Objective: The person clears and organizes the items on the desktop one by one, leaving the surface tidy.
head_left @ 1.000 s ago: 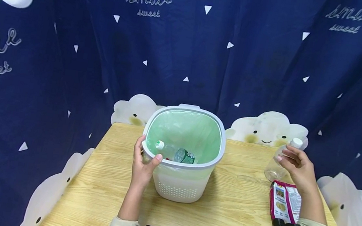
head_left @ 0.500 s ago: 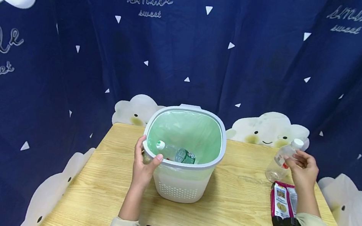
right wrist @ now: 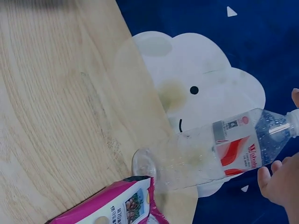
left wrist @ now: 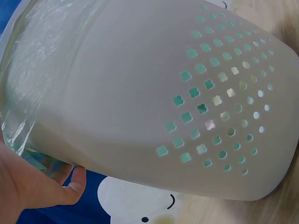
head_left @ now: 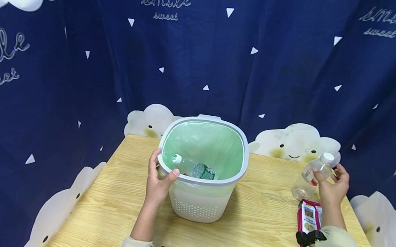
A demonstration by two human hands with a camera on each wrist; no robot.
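left hand (head_left: 159, 183) gripping the rim (head_left: 208, 182) of a white tapered plastic bin (head_left: 197, 203), around 8 o'clock | right hand (head_left: 334, 190) kinda wide round a clear white-capped plastic bottle (head_left: 305, 183), can't tell if touching | bottle's standing roughly 3 o'clock from bin

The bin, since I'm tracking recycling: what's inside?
The bin shows a green liner, clear plastic with a white cap and a green label; its front rim covers whatever lies lower.
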